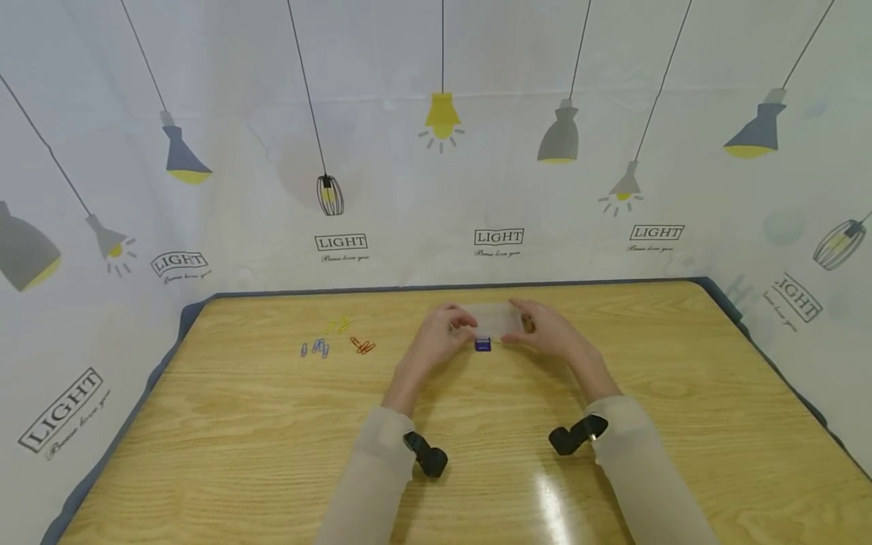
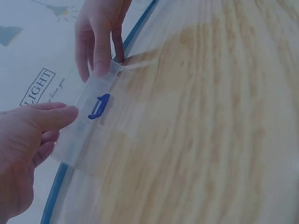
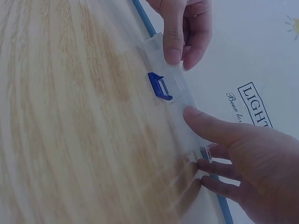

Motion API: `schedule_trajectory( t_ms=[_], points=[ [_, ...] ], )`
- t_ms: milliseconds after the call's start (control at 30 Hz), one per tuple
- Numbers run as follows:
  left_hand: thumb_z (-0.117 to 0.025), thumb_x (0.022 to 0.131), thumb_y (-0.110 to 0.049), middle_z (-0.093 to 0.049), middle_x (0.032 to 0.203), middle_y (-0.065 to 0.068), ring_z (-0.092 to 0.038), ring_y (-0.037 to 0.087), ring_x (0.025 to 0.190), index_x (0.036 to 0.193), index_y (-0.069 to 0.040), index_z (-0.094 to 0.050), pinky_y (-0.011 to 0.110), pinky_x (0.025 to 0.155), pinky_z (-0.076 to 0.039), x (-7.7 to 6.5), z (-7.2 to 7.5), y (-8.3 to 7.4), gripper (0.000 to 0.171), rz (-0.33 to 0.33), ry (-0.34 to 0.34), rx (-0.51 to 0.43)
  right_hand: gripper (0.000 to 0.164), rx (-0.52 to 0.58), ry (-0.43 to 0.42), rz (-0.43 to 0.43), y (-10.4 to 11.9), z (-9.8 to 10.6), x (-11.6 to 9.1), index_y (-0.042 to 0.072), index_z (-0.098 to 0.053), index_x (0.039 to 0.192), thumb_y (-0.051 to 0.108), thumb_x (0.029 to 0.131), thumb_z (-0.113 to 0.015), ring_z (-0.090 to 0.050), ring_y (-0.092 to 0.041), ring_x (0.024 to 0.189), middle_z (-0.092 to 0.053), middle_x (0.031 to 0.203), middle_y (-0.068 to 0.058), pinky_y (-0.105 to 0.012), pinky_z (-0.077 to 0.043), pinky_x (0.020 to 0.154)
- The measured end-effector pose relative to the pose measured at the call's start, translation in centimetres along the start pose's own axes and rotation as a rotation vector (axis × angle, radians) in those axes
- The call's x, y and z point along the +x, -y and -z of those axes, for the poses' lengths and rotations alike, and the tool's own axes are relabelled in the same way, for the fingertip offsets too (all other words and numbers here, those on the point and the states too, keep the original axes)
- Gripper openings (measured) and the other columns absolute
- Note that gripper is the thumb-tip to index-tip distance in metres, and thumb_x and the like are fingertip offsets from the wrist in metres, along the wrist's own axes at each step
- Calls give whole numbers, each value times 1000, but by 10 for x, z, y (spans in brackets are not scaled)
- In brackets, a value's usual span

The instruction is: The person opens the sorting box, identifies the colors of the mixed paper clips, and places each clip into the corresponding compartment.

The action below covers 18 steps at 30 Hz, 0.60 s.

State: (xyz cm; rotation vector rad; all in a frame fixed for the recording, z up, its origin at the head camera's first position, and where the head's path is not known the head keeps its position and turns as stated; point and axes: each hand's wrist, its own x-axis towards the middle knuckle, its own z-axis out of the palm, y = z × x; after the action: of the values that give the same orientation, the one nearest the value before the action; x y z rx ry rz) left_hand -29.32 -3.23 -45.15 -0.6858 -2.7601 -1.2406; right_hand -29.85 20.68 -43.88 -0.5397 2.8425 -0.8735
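Observation:
A small clear plastic box point(image 1: 492, 319) sits near the far edge of the table, between the two hands. Its blue latch point(image 2: 99, 106) juts out from the long side facing the person. My left hand point(image 1: 441, 333) grips the box's left end, thumb on the front and the other fingers curled behind. At the opposite end, my right hand point(image 1: 545, 330) holds it with the thumb on the near side, as the right wrist view shows; the lower fingers point(image 3: 219, 186) spread past the corner. The hands partly hide both ends of the box.
Left of the box lie small groups of paper clips: several blue clips point(image 1: 319, 346), yellow clips point(image 1: 344, 325) behind them and red clips point(image 1: 364, 347) nearer the box. The wooden table point(image 1: 272, 439) ends at a wall covering point(image 1: 402, 166) printed with lamps.

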Motion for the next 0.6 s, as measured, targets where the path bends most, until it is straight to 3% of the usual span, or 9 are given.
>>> schedule_trajectory(
  t_ms=[233,600],
  points=[
    [-79,88,-15,-61,129,10,-52,30,126,113,-9,-73,44,110,-40,-4,5,4,26,27,-55,50,81,19,8,-19,-1,0,-4,-1,-33,155,37,94,-72,-43,-43,137,-45,149,-28,-56,-35,112],
    [-78,90,-21,-47,151,15,-39,34,141,139,-5,-59,47,117,-30,-9,12,15,55,50,-47,83,80,27,-15,8,-5,-1,-6,-5,-32,154,28,94,-74,-42,-42,138,-44,150,-28,-53,-32,115]
  ],
)
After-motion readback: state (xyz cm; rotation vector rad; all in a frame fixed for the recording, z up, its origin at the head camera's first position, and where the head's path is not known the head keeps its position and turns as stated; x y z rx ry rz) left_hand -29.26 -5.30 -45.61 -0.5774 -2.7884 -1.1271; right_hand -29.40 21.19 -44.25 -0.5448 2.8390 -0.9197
